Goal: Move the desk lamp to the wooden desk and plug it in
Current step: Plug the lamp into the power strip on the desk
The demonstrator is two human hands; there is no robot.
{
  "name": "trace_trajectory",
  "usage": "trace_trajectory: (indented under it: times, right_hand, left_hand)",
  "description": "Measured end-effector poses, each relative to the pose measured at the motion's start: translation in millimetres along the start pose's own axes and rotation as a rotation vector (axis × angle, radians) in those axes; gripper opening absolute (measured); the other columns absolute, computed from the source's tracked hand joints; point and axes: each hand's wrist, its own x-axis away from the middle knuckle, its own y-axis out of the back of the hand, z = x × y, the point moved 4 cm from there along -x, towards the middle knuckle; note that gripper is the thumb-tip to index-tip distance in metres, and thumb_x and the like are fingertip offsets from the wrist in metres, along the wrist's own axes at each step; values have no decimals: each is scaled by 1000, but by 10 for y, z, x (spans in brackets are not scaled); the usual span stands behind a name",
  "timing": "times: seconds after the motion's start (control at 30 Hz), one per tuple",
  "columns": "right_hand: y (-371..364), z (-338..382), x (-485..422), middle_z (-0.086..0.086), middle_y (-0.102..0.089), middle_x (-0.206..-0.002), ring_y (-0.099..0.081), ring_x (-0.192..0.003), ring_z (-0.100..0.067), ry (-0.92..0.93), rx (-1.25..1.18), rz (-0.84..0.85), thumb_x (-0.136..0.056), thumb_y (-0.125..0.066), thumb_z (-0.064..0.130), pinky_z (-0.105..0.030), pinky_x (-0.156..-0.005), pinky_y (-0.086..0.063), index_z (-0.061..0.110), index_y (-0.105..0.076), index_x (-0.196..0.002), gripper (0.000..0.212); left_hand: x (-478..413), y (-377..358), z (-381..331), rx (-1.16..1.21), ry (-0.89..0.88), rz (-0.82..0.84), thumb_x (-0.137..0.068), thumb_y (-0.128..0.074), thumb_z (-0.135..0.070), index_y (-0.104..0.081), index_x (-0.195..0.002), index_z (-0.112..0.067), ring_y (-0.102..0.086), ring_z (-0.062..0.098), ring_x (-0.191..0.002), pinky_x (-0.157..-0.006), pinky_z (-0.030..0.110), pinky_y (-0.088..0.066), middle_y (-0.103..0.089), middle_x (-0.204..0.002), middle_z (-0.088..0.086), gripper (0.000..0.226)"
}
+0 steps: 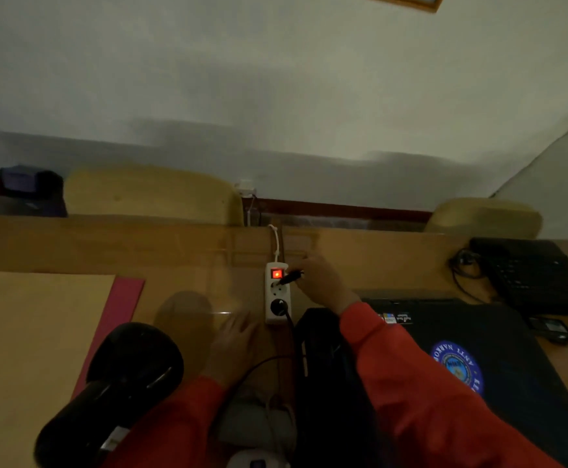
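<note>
Head view of the wooden table (360,251), read from its left edge to its right. At the left edge I see a tan sheet (32,332) lying over a pink mat (120,305). Toward the near edge, left of centre, lies the black desk lamp (123,376), its rounded head pointing toward the middle of the table and its darker body running down to the bottom of the frame. Just right of it my left hand (231,346) lies palm down on the table with the fingers spread loosely, holding nothing; it is blurred. Just beside that hand, at the centre of the table, a white power strip (277,292) runs from near to far, its red switch (276,273) lit at the far end and a white cable (275,241) leading off over the far edge. A black plug already sits in its nearest socket, with a black cord (262,363) trailing toward the near edge. My right hand (323,282) pinches a second black plug (291,277) at the strip's far socket; I cannot tell whether the pins are seated. Both sleeves are red. Right of the right sleeve lies a dark laptop (478,349) bearing a round blue sticker (458,366). At the far right corner sits a black keyboard-like device (532,275) with cables beside it. Two tan chair backs (150,194) stand beyond the far edge.
</note>
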Motion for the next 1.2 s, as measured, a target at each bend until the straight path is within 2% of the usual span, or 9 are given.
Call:
trace_trajectory:
  times: [0.1,0.2,0.3,0.47,0.53,0.63,0.77,0.93,1.2]
  right_hand:
    - [-196,11,-176,-16,-59,-121,-61,-103,-29,48,156,130,-93,-52,5,-33,-85,-49,14,-65,-118,30]
    - [-345,-25,-283,-14,-55,-123,-60,-105,-29,91,345,189,-95,-50,10,-37,-89,-52,16,-64,-120,29]
    - [-451,-58,-332,-17,-54,-128,-54,-115,-32,170,513,215,-95,-50,11,-40,-97,-47,14,-61,-124,31]
    - [-554,-30,-391,-23,-51,-132,-50,-121,-39,269,556,301,-94,-48,5,-46,-102,-41,3,-55,-127,34]
    - [-588,-55,-421,-19,-52,-131,-54,-117,-35,234,546,291,-94,-48,9,-42,-99,-45,7,-56,-126,33]
    - [-572,-36,-463,-14,-51,-124,-60,-104,-32,237,591,297,-94,-47,5,-44,-89,-52,5,-60,-119,28]
    - [-513,6,-513,-14,-54,-119,-63,-96,-31,263,593,276,-94,-48,5,-43,-82,-55,3,-61,-115,25]
    - [-532,16,-556,-14,-55,-119,-63,-98,-34,261,632,294,-94,-50,4,-44,-81,-56,1,-60,-116,25]
    - [-535,21,-574,-12,-52,-125,-61,-103,-30,290,695,352,-94,-52,11,-43,-86,-54,12,-58,-124,30]
  left_hand:
    - [-23,-157,96,-8,40,106,-89,-51,-11,-44,-137,-11,-20,36,-144,-115,42,-31,-27,-154,19,49]
    - [9,-270,186,28,81,129,-87,-54,-12,-40,-140,-14,-8,32,-147,-114,42,-32,-16,-158,13,56]
    - [31,-323,218,34,93,120,-85,-53,-14,-41,-139,-16,-11,31,-147,-115,42,-31,-21,-158,11,55]
    - [54,-349,205,26,114,70,-81,-60,-14,-46,-136,-16,-21,36,-144,-112,47,-34,-28,-155,12,57]
    - [62,-365,195,44,121,68,-82,-59,-14,-44,-138,-16,-17,35,-145,-114,47,-30,-26,-156,12,57]
    - [64,-378,190,54,133,75,-86,-54,-16,-38,-141,-17,-9,31,-147,-117,43,-23,-18,-158,9,57]
    - [72,-372,205,75,126,91,-87,-51,-18,-33,-143,-19,-2,27,-148,-118,42,-24,-11,-160,6,58]
    - [82,-391,215,119,140,90,-89,-49,-16,-32,-144,-20,1,24,-148,-119,39,-22,-8,-161,5,58]
    - [79,-392,207,97,134,87,-88,-49,-17,-29,-144,-21,2,24,-148,-119,37,-20,-7,-161,4,60]
